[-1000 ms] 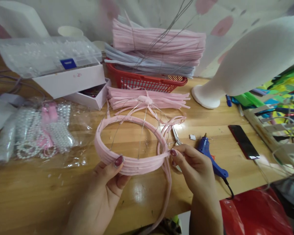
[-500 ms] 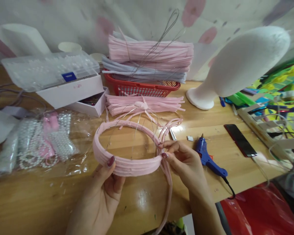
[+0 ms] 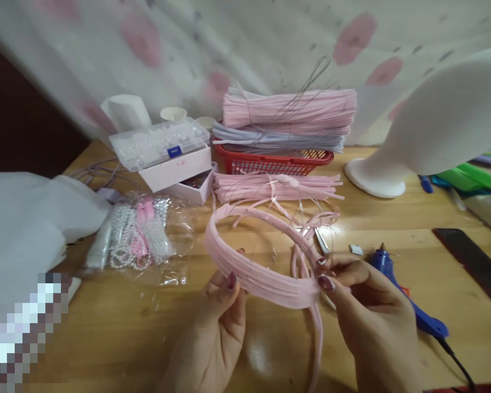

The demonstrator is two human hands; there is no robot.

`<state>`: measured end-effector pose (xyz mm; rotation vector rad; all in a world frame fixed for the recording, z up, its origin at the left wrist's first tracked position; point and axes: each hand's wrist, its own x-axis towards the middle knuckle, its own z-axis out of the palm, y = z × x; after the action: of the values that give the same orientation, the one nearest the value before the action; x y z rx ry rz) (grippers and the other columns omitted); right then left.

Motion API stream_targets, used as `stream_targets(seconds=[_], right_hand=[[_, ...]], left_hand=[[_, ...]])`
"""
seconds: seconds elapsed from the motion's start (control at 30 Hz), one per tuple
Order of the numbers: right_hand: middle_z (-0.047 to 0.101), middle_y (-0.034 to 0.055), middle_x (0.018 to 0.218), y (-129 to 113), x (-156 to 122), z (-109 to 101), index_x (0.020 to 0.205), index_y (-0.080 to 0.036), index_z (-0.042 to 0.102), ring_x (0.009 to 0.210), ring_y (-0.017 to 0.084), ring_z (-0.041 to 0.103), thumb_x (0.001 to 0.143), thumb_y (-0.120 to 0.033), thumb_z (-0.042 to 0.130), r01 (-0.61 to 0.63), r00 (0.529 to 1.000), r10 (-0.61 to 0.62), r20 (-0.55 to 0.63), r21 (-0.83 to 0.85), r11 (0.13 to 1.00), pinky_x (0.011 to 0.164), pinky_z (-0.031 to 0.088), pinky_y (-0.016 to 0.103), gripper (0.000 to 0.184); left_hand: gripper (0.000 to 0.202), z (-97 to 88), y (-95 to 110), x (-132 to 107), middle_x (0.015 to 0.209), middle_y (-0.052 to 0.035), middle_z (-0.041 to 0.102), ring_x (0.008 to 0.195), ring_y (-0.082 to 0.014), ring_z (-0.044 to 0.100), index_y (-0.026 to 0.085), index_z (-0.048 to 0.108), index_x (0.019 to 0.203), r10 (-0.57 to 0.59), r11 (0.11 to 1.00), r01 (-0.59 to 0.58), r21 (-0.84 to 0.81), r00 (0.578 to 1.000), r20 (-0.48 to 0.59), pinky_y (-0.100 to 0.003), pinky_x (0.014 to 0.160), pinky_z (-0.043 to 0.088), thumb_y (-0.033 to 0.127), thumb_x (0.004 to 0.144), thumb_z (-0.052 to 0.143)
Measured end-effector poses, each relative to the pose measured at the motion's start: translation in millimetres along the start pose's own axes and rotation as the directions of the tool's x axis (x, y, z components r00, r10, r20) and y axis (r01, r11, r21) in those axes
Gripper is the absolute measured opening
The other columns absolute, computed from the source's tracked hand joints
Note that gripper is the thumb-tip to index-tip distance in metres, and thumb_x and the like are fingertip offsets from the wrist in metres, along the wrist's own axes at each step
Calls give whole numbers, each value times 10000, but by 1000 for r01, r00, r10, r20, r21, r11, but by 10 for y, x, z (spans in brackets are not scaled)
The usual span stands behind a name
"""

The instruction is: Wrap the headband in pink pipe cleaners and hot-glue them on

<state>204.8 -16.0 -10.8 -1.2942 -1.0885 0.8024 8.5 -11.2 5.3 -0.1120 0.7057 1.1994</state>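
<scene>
A pink ring (image 3: 245, 267) built from layered pink strips on thin wire hangs just above the wooden table (image 3: 118, 327). My left hand (image 3: 216, 327) grips its near band from below, thumb pressed on the outside. My right hand (image 3: 364, 311) pinches the ring's right end, where loose pink strips trail down toward me. Thin wires rise from the ring toward a pink knot at the back.
Behind stand a red basket (image 3: 270, 162) stacked with pink and lilac strips, a loose pink bundle (image 3: 270, 187), a bead box (image 3: 159, 143) and bagged pearls (image 3: 135, 240). A blue glue gun (image 3: 405, 300), scissors (image 3: 321, 240), a black phone (image 3: 470, 262) and a white foam head (image 3: 425, 131) sit right.
The view swung to the left, so everything sits further right in frame. The ring has tilted, its right end lower, while both hands keep their hold on it.
</scene>
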Motion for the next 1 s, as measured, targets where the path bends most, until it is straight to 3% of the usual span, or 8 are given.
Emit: stream_targets(seconds=[0.27, 0.37, 0.5, 0.67, 0.8, 0.87, 0.93, 1.0], right_hand=[[710, 18, 876, 15, 38, -30, 612, -214, 615, 840, 156, 680, 747, -270, 814, -98, 995, 98, 14, 33, 995, 710, 554, 222, 247], [729, 21, 911, 13, 0, -33, 658, -224, 600, 873, 171, 692, 804, -252, 767, -30, 998, 27, 62, 38, 999, 782, 568, 268, 223], [737, 33, 961, 20, -64, -50, 775, -237, 608, 965, 196, 688, 894, -197, 658, 135, 979, -133, 154, 2, 991, 901, 545, 342, 135], [681, 27, 843, -22, -67, -91, 788, -230, 618, 796, 165, 657, 879, -136, 649, 227, 939, -213, 269, -21, 974, 695, 544, 265, 134], [617, 28, 786, -82, -23, -96, 733, -216, 609, 731, 156, 613, 855, -151, 679, 171, 971, -165, 175, -19, 985, 590, 501, 234, 154], [606, 31, 815, -119, -24, -96, 724, -217, 602, 732, 160, 612, 851, -192, 693, 110, 986, -109, 124, -3, 994, 583, 501, 238, 158], [585, 29, 842, -161, -46, -98, 729, -222, 587, 745, 158, 597, 856, -229, 692, 38, 997, -39, 63, 11, 999, 579, 488, 235, 164], [560, 28, 839, -203, -77, -107, 725, -225, 567, 763, 159, 569, 860, -249, 684, -14, 1000, 14, 16, 18, 1000, 582, 469, 233, 180]], left_hand=[[208, -14, -82, -2, 708, 6, 719, 621, -96, 691, 174, 724, 821, 73, 988, -61, 143, 994, -80, -141, 593, 588, 158, 664, 860], [191, 9, -81, 15, 644, 32, 658, 562, -71, 633, 177, 696, 779, 94, 986, -81, 145, 992, -87, -154, 586, 582, 192, 680, 858], [142, 80, -52, 35, 623, 42, 611, 524, -48, 582, 164, 669, 746, 43, 998, -33, 57, 983, -176, -134, 540, 544, 80, 740, 783], [163, 124, -31, 34, 620, 32, 607, 509, -47, 561, 148, 661, 717, 16, 1000, -21, -14, 948, -319, -138, 517, 520, -1, 769, 702], [275, -2, -38, -10, 692, 10, 638, 597, -84, 602, 148, 662, 796, 62, 986, -33, 166, 983, -172, -179, 573, 538, 175, 632, 880], [429, -76, -28, -61, 722, 15, 642, 572, -77, 563, 169, 643, 873, 171, 927, -132, 351, 982, -84, -166, 510, 481, 240, 558, 926], [522, -117, 13, -123, 778, 33, 647, 573, -71, 525, 222, 629, 932, 452, 728, -366, 580, 892, -6, -165, 517, 451, 183, 513, 938], [542, -115, 95, -177, 856, 31, 664, 690, -110, 568, 273, 664, 949, 725, 336, -550, 765, 669, 162, -210, 682, 504, 109, 504, 926]])
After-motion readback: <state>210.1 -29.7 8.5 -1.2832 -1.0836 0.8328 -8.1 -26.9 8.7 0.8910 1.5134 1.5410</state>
